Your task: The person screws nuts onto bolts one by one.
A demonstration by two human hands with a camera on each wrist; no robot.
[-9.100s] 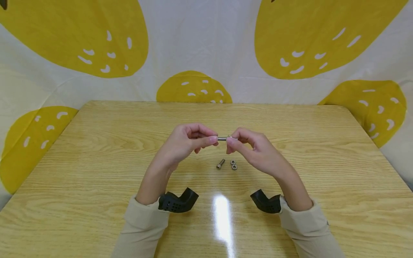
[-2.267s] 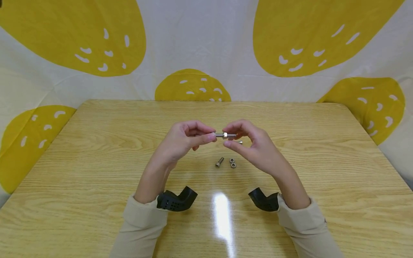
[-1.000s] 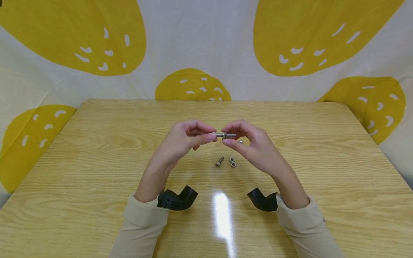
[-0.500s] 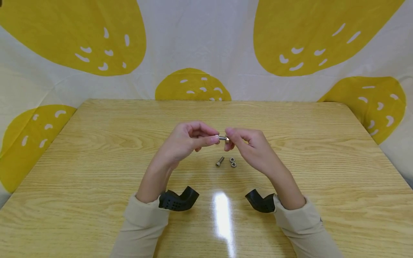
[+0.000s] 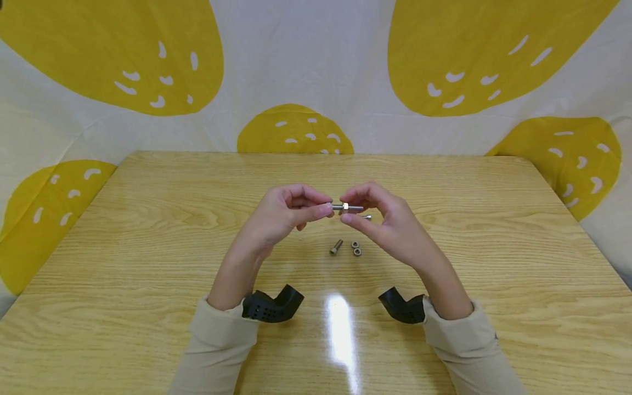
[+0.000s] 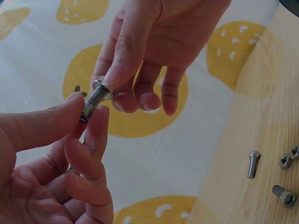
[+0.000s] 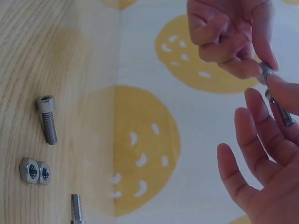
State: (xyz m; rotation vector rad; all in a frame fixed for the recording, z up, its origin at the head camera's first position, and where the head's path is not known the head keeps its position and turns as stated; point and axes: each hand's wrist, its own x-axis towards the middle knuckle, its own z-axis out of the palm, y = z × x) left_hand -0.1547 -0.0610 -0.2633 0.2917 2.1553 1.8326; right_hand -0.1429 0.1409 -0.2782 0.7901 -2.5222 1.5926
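A silver socket-head bolt (image 5: 355, 208) is held level above the table, with a hex nut (image 5: 345, 207) partway along its threaded shank. The left hand (image 5: 283, 216) pinches the head end of this bolt between thumb and index finger. On the nut are the thumb and index finger of the right hand (image 5: 390, 225), pinching it from both sides. In the left wrist view, the right thumb covers part of the nut (image 6: 99, 81) and the far shank. The right wrist view shows the threaded tip of the bolt (image 7: 286, 119) sticking out past the right thumb.
A loose bolt (image 5: 337, 247) lies on the wooden table (image 5: 173, 247) below the hands, beside two nuts (image 5: 356, 248). Another bolt (image 5: 367, 218) is partly hidden behind the right thumb. A white cloth with yellow shapes (image 5: 296, 131) hangs behind the table.
Half a second ago the right hand was turned with its thumb over the nut; now it has rolled back and the bolt's tip shows. The left hand keeps its pinch; loose parts lie unmoved.
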